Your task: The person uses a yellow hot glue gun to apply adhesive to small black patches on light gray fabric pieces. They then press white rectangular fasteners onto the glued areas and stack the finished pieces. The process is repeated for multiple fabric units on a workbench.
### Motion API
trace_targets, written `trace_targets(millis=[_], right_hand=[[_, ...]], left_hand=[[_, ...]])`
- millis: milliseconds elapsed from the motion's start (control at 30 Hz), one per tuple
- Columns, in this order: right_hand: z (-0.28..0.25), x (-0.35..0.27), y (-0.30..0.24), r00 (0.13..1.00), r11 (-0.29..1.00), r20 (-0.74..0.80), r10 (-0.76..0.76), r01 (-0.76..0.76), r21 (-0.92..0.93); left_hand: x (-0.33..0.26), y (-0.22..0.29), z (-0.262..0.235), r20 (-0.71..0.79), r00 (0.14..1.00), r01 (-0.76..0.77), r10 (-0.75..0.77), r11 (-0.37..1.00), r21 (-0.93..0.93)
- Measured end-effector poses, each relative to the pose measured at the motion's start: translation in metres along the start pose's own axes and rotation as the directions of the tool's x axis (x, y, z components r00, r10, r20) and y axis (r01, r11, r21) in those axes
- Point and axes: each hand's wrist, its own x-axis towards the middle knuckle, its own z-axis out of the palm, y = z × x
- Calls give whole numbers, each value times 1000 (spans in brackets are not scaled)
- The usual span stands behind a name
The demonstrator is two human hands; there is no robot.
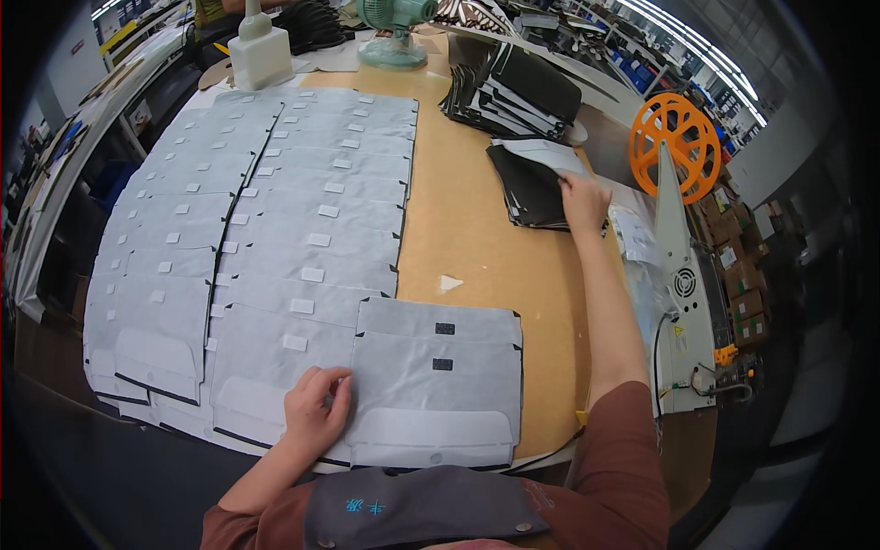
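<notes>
My right hand (585, 200) reaches far to the right and pinches the edge of the top grey-white fabric panel (534, 153) on a stack of dark panels (529, 194). That top panel is lifted at the edge, showing black beneath. My left hand (316, 403) is curled with thumb and forefinger together, beside the left edge of a grey panel (438, 385). Whatever its fingertips hold, if anything, is too small to tell. The grey panel lies flat before me, with two black rectangular patches and a pale flap shape along its near edge.
Overlapping rows of grey panels (302, 247) with white patches cover the table's left. A larger dark stack (513, 92), white bottle (259, 55) and green fan (394, 37) stand at the back. On the right is a machine with an orange reel (674, 147). A pale scrap (449, 283) lies mid-table (486, 247).
</notes>
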Motion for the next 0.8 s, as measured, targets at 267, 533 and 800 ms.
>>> trace_targets(millis=[267, 533, 800], right_hand=[[-120, 49, -68, 963, 773, -256, -79, 222, 595], [-219, -52, -148, 953, -99, -18, -303, -13, 995], [-226, -172, -148, 859, -466, 56, -509, -330, 821]], left_hand=[[-1, 18, -31, 227, 932, 360, -283, 798, -483], [-13, 3, -37, 801, 570, 760, -184, -252, -599], [-51, 8, -23, 901, 435, 694, -4, -636, -338]])
